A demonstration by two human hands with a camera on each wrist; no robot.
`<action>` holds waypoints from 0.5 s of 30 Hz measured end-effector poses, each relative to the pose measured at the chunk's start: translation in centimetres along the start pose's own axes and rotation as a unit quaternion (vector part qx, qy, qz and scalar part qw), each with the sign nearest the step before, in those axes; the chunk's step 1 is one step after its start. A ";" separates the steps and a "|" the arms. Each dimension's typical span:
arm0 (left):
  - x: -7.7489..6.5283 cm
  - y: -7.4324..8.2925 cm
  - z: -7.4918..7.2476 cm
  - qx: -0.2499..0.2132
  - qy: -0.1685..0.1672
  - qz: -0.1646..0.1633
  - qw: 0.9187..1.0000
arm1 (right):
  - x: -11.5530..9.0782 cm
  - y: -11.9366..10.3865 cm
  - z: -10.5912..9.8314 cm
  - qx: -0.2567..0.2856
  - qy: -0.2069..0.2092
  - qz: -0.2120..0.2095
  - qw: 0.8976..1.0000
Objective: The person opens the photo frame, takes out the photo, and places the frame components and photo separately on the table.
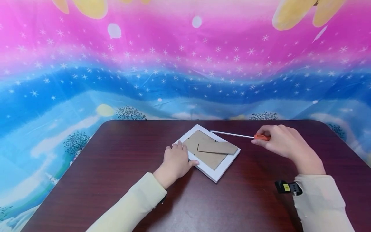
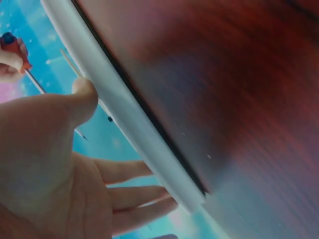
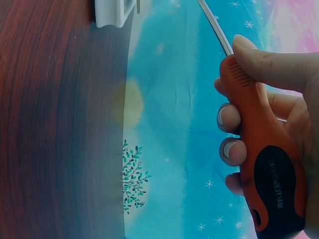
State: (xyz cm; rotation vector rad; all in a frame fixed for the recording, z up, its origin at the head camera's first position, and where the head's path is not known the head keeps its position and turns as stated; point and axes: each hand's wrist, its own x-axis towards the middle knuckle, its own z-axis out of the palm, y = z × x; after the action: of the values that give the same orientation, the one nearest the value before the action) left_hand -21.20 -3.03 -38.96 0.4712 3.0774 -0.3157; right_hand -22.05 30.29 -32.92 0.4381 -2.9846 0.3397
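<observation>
On the table [image 1: 127, 151], straight-fingered left hand [image 1: 176, 161] is touching a seemingly light, stiff frame's [image 1: 206, 146] graspable rim [image 1: 206, 169]; right hand [image 1: 285, 143] is gripping a screwdriver [image 3: 261, 129].

Before me: table [image 1: 116, 154], dark reddish-brown, wood-grained, glossy, far corners rounded. Behind it, facing me: printed cloth [image 1: 179, 87], pink above, blue below, faintly creased. Print details: white snowflakes [image 1: 251, 51] across middle; yellow shapes [image 1: 292, 14] along top; pale discs [image 1: 196, 22]; leafy trees [image 1: 76, 142] low, near table's edges.
</observation>
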 end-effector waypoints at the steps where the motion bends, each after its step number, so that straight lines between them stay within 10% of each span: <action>1: -0.1 0.2 0.0 0.005 -0.001 -0.003 1.000 | 0.0 0.0 0.0 0.000 0.000 -0.001 1.000; 15: -1.0 1.7 -0.3 0.046 0.032 -0.022 0.998 | -0.1 0.0 0.0 0.001 0.000 0.000 1.000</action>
State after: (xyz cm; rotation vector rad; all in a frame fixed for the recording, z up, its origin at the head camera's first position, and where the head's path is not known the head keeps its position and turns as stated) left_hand -19.72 -1.67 -38.99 0.4255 3.1489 -0.4538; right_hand -21.98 30.36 -32.91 0.4394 -2.9844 0.3437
